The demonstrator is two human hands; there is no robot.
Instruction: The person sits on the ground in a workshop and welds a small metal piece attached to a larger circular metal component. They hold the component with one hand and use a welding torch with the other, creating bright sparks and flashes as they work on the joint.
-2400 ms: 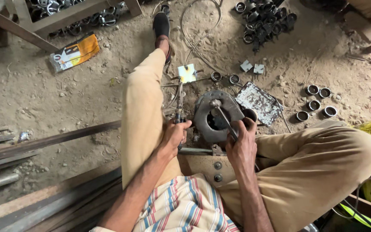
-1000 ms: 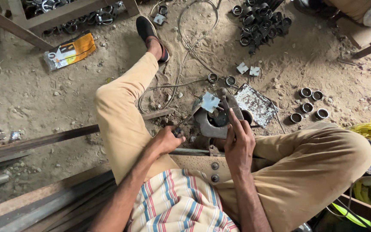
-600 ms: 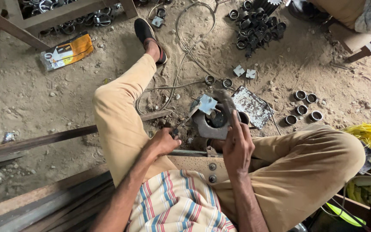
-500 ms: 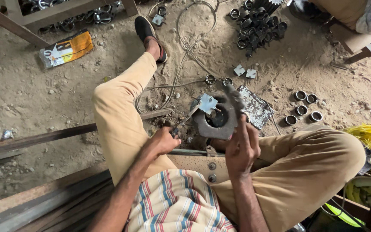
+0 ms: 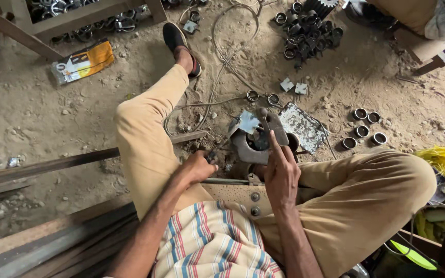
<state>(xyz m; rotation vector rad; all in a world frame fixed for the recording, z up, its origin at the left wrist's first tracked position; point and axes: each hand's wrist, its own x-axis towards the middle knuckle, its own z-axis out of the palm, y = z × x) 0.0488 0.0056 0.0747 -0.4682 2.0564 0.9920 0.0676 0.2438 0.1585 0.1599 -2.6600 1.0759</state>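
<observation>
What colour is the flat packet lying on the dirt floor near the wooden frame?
The packet is mostly orange-yellow with a dark patch and a pale end, seen in the head view.

Soft, even daylight fills the scene, bright enough to show grit on the dirt floor (image 5: 37, 118) without glare. Shadows are faint and short (darkest under the raised knee and the steel bars (image 5: 52, 242) at lower left). Focus is sharp in the middle; corners stretch slightly from the wide lens.

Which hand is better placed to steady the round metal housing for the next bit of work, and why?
Probably the right hand: its fingers already rest on the round metal housing, while the left hand grips a thin tool angled toward it.
</observation>
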